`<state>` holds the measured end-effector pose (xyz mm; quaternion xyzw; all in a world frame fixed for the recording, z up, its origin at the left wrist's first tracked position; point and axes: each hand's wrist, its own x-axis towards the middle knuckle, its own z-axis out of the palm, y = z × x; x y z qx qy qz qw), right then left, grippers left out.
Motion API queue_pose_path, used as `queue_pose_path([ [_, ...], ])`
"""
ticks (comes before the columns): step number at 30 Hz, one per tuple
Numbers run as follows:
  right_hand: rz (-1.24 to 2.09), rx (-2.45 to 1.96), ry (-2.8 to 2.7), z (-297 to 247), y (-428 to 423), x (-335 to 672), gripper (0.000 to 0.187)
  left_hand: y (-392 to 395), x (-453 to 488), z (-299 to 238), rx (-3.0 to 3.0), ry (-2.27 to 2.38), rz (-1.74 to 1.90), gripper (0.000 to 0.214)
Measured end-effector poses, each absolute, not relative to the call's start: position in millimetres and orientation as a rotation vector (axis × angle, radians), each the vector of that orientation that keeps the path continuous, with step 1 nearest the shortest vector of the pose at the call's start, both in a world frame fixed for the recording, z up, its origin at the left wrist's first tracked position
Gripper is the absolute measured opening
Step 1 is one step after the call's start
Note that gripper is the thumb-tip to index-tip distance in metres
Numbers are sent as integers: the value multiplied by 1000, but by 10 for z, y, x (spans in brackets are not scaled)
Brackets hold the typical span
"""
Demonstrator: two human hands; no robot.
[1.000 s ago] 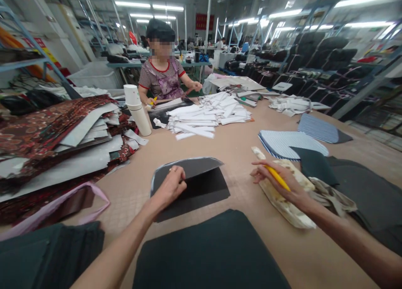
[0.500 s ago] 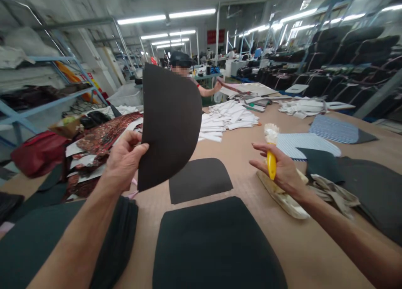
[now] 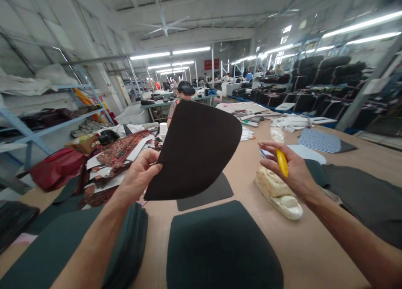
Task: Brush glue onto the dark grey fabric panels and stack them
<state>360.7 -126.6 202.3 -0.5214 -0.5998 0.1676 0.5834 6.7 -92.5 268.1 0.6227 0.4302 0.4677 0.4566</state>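
Observation:
My left hand (image 3: 143,172) pinches the straight edge of a dark, half-round sheet (image 3: 197,151), holding it raised and tilted over the table. Under it a smaller dark grey sheet (image 3: 205,195) lies flat, partly covered. Closer to me rests a large dark green panel (image 3: 222,247) with rounded corners. My right hand (image 3: 290,165) has a brush with a yellow handle (image 3: 282,162) tucked against its thumb; the pale bristles (image 3: 277,134) point away from me. Below that hand sits a cream glue-stained container (image 3: 278,193) on the tabletop.
Stacked dark green panels (image 3: 128,243) stand at the left, with a heap of reddish patterned pieces (image 3: 125,149) behind. Dark grey fabric (image 3: 361,193) and a striped piece (image 3: 318,139) lie at the right. A person in a dark cap (image 3: 186,88) is across the table.
The half-round sheet has swung to the right and tilted, hiding more of the grey sheet and the white strips. The view has shifted. My right hand still holds the brush.

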Motion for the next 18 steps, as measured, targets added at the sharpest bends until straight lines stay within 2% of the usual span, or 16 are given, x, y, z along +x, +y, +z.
queue_pose_path([
  [3, 282, -1210, -1472, 2252, -1393, 3447, 54, -992, 13, 2745, 1676, 1072, 1041, 20],
  [7, 350, -1219, -1586, 2410, -1553, 3246, 56, -1040, -96, 2771, 1766, 1056, 946, 14],
  [13, 420, -1280, -1578, 2383, -1828, 3069, 44, -1065, -175, 2686, 1816, 1111, 812, 19],
  [16, 321, -1287, -1554, 2414, -1970, 3012, 36, -1148, -135, 2750, 1861, 1072, 892, 19],
  [18, 310, -1235, -1519, 2448, -2043, 3006, 34, -1224, -166, 2819, 1919, 960, 1083, 23],
])
